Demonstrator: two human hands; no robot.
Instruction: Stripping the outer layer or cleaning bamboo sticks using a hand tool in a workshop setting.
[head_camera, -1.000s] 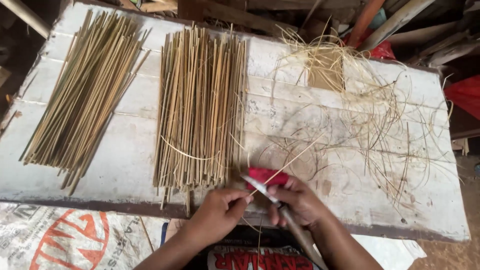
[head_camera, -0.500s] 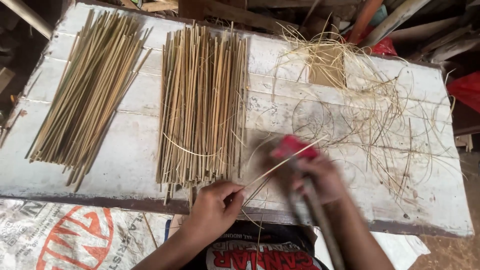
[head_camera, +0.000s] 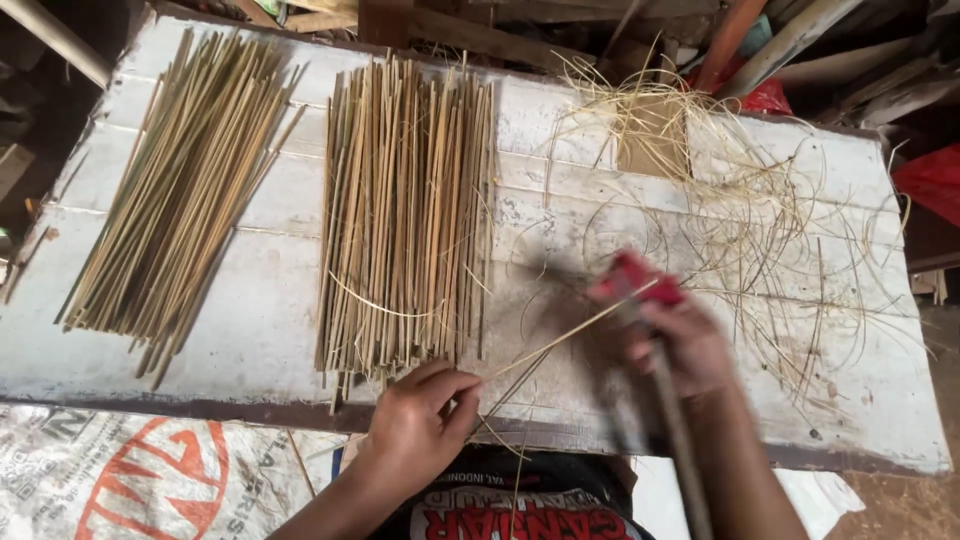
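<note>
My left hand (head_camera: 418, 425) pinches the near end of a thin bamboo stick (head_camera: 560, 338) at the front edge of the white board table (head_camera: 250, 330). My right hand (head_camera: 675, 335), blurred by motion, grips a red-handled knife (head_camera: 635, 278) against the stick's far end, with the long blade running back past my wrist. A pile of pale bamboo sticks (head_camera: 405, 210) lies just beyond my left hand. A second pile of greener sticks (head_camera: 175, 205) lies fanned at the left of the board.
Curly bamboo shavings (head_camera: 740, 215) cover the board's right half. A printed white sack (head_camera: 130, 475) lies below the front edge at left. Wooden planks and red plastic (head_camera: 765, 95) crowd the far side.
My right hand with the knife has swept away from me along the stick, up and to the right. My left hand has stayed at the stick's near end.
</note>
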